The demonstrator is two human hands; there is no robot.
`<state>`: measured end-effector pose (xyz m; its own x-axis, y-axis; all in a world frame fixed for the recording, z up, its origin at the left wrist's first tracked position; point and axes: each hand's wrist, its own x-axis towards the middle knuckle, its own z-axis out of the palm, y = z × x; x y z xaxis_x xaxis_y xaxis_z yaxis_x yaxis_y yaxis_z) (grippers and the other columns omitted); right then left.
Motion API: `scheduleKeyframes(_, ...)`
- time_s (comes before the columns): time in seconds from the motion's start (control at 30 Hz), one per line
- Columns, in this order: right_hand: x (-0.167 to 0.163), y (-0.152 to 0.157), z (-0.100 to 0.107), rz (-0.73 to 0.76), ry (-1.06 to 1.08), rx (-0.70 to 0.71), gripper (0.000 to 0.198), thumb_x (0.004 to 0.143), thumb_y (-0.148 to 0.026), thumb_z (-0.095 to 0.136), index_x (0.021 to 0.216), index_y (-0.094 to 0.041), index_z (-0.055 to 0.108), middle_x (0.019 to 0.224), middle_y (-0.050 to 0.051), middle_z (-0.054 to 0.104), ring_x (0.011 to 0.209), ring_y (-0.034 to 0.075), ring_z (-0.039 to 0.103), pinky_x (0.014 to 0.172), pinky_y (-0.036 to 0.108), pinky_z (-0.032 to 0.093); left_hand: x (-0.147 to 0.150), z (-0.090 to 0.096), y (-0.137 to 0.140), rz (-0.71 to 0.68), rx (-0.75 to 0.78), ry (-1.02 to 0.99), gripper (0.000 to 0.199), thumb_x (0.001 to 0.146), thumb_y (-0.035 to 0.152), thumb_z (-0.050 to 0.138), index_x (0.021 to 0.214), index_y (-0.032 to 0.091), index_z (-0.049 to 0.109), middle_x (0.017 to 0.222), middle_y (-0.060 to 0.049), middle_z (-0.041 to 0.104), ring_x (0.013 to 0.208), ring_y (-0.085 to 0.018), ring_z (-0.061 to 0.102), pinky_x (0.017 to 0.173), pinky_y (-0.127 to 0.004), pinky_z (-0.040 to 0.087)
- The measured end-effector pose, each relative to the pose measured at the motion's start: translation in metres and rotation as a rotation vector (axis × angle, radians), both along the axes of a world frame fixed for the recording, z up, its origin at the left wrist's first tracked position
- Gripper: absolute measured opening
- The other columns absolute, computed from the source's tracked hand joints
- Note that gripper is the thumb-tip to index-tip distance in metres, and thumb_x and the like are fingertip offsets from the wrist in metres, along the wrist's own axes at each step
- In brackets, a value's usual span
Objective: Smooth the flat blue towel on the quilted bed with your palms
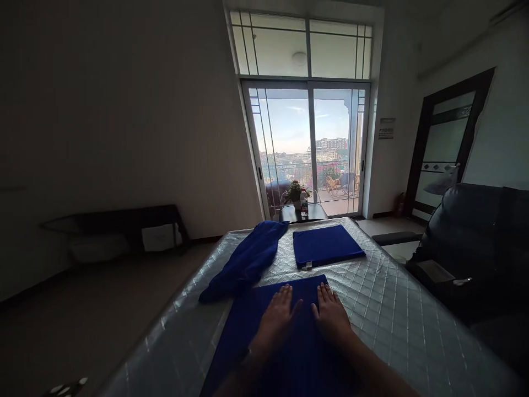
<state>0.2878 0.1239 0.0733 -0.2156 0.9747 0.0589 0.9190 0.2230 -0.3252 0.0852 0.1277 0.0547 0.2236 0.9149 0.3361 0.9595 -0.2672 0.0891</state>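
Note:
A dark blue cloth point(297, 353) lies spread flat on the quilted silvery cover point(384, 298) in front of me. My left hand point(278, 315) rests palm down on it, fingers stretched forward. Near the cloth's right edge my right hand point(330, 313) lies flat too, fingers out and thumb apart. Beyond them is a neatly folded blue cloth point(328, 244), a small white tag point(306, 266) showing at its near corner. A loosely bunched blue cloth point(250, 262) sits to the left, touching or close to the spread cloth's far left corner.
A black armchair point(475, 242) stands at the right. Past the covered surface, a small dark table point(316, 212) holds a potted plant point(294, 191) and a bottle point(304, 203). Behind is a sliding glass door point(285, 132). A dark low rack point(124, 229) stands along the left wall.

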Motion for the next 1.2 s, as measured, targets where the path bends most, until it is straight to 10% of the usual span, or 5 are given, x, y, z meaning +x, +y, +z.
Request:
scheduleKeyframes(0.23,0.007,0.005,-0.013,0.112,-0.069,0.045,0.066,0.100,-0.031,0.029,0.161,-0.010,0.019,0.170,0.011,0.012,0.157,0.025,0.010,0.127,0.043,0.011,0.086,0.008,-0.004,-0.170,-0.128,-0.112,0.067,0.105,0.053,0.015,0.157,0.016,0.035,0.162,-0.015,0.043,0.152,-0.026,0.035,0.123,-0.052,0.035)
scheduleKeyframes(0.73,0.003,-0.001,0.002,0.028,0.025,0.002,0.070,0.101,-0.043,0.022,0.159,-0.005,0.022,0.169,0.011,0.015,0.157,0.023,0.010,0.127,0.040,0.009,-0.099,-0.005,-0.021,0.318,-0.146,-0.030,0.075,0.102,0.058,0.020,0.154,0.007,0.040,0.162,-0.019,0.039,0.152,-0.033,0.034,0.123,-0.055,0.031)
scheduleKeyframes(1.2,0.001,0.005,0.001,0.015,-0.096,-0.011,0.071,0.101,-0.048,0.022,0.160,-0.008,0.023,0.169,0.011,0.022,0.157,0.021,0.014,0.126,0.039,0.011,-0.108,-0.010,-0.022,0.357,-0.041,-0.058,0.087,0.098,0.070,0.018,0.151,0.008,0.046,0.158,-0.019,0.047,0.151,-0.035,0.037,0.122,-0.052,0.033)
